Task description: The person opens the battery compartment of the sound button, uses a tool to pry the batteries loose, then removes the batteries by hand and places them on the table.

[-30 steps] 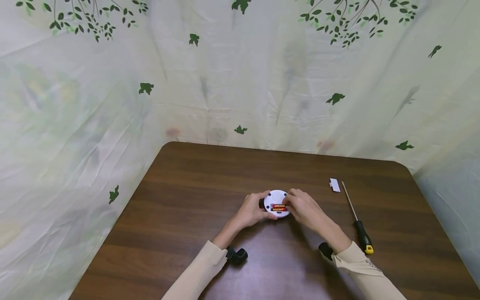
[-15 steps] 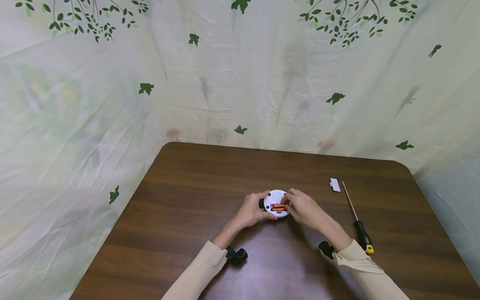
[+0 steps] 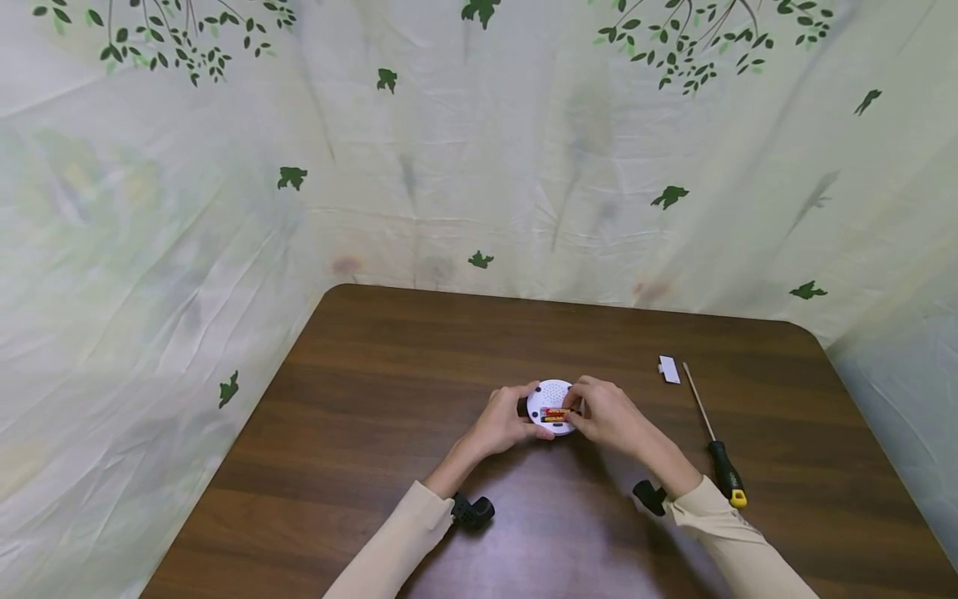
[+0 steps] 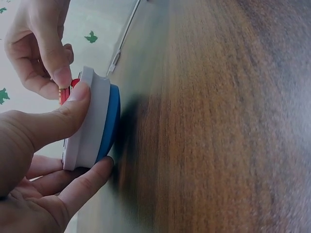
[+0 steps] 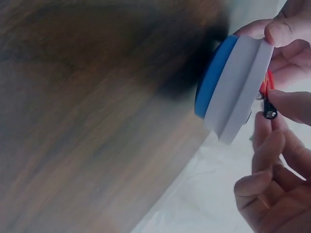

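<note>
A round white device [image 3: 552, 393] with small holes in its upturned face is held by my left hand [image 3: 505, 420], thumb and fingers on its rim. Its other side is a blue dome [image 5: 216, 77], which faces the table in both wrist views. Two red batteries [image 3: 555, 414] lie side by side at its battery compartment. My right hand [image 3: 609, 414] pinches one battery [image 5: 270, 111] by its black end; in the right wrist view that end stands out from the device's face. The fingertips hide part of the batteries in the head view.
On the brown table [image 3: 419, 349], a small white battery cover [image 3: 669, 370] lies to the right. Beside it is a screwdriver [image 3: 724, 470] with a black and yellow handle. A leaf-printed cloth [image 3: 524, 166] hangs behind the table.
My right fingers have shifted slightly on the battery, with the thumb moved a little lower. The device and my left hand have stayed in place.
</note>
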{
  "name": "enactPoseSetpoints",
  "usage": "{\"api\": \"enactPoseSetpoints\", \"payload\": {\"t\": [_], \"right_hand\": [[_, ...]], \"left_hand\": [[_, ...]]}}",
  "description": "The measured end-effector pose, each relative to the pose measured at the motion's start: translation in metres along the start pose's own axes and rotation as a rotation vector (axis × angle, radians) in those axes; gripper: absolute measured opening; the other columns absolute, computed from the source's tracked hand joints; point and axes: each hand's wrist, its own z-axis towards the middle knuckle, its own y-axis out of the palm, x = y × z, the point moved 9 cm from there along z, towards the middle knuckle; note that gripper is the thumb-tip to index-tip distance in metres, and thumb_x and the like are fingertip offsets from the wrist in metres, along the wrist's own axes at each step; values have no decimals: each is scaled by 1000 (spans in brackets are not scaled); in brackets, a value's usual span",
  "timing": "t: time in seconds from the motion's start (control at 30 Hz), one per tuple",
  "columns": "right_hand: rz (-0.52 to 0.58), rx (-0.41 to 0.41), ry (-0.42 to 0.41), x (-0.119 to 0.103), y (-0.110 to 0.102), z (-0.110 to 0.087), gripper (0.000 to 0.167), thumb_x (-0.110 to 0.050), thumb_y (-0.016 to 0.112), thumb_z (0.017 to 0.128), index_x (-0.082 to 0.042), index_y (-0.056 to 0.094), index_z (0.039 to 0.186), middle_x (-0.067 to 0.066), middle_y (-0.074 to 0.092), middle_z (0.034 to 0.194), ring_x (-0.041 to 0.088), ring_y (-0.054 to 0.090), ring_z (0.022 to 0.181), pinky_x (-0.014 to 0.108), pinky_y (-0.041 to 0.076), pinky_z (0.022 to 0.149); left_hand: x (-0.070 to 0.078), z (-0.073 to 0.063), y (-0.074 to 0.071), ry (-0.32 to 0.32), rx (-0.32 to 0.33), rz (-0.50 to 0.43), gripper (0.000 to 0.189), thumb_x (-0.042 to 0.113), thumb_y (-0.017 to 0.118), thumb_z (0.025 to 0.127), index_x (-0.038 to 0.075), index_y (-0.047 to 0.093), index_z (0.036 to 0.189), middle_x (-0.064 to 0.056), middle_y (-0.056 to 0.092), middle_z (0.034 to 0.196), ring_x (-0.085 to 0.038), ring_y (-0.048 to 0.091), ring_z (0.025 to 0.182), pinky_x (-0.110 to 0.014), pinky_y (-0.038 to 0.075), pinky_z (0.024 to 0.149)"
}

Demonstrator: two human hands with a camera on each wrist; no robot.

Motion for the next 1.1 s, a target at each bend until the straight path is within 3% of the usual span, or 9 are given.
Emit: {"api": "enactPoseSetpoints", "payload": {"t": [0.23, 0.57, 0.67, 0.83, 0.97, 1.1], "right_hand": [[29, 124, 44, 15, -22, -9, 8, -4, 80, 84, -8, 74, 89, 1, 67, 87, 13, 58, 69, 22, 45, 60], [-121, 261, 203, 65, -85, -35, 6, -7, 75, 86, -11, 76, 90, 3, 69, 86, 15, 58, 67, 29, 42, 56], [-163, 291, 276, 90, -108, -46, 4, -11, 73, 87, -9, 76, 90, 8, 69, 88, 19, 58, 68, 30, 39, 53], [-182, 323, 464, 149, -136, -71, 13, -15, 69, 90, -4, 75, 92, 17, 73, 89, 25, 61, 66, 30, 37, 47], [-166, 329, 641, 200, -142, -95, 21, -16, 62, 92, 1, 73, 97, 23, 73, 89, 27, 59, 59, 34, 38, 45], [-152, 316, 792, 239, -141, -118, 30, -16, 56, 91, 5, 73, 102, 29, 73, 95, 36, 63, 65, 40, 43, 48]], "left_hand": [[-1, 0, -1, -9, 4, -1, 85, 22, 97, 72, -4, 58, 143, -21, 65, 139, -42, 57, 132, -51, 45, 115], [-4, -2, -2, -27, 14, -4, 85, 23, 97, 71, -3, 59, 142, -19, 66, 140, -43, 55, 133, -51, 43, 115], [-3, -2, -2, -27, 17, -2, 85, 24, 97, 71, -3, 59, 142, -20, 66, 139, -43, 55, 134, -51, 43, 116], [-2, -1, -1, -27, 15, 1, 85, 24, 97, 71, -3, 59, 143, -20, 66, 139, -40, 56, 135, -50, 44, 116], [-1, 0, -1, -24, 11, -5, 86, 24, 97, 72, -4, 58, 143, -21, 65, 140, -38, 57, 136, -49, 44, 116], [0, 1, 1, -19, 4, -9, 86, 23, 97, 71, -5, 58, 143, -22, 64, 140, -35, 58, 136, -47, 45, 116]]}}
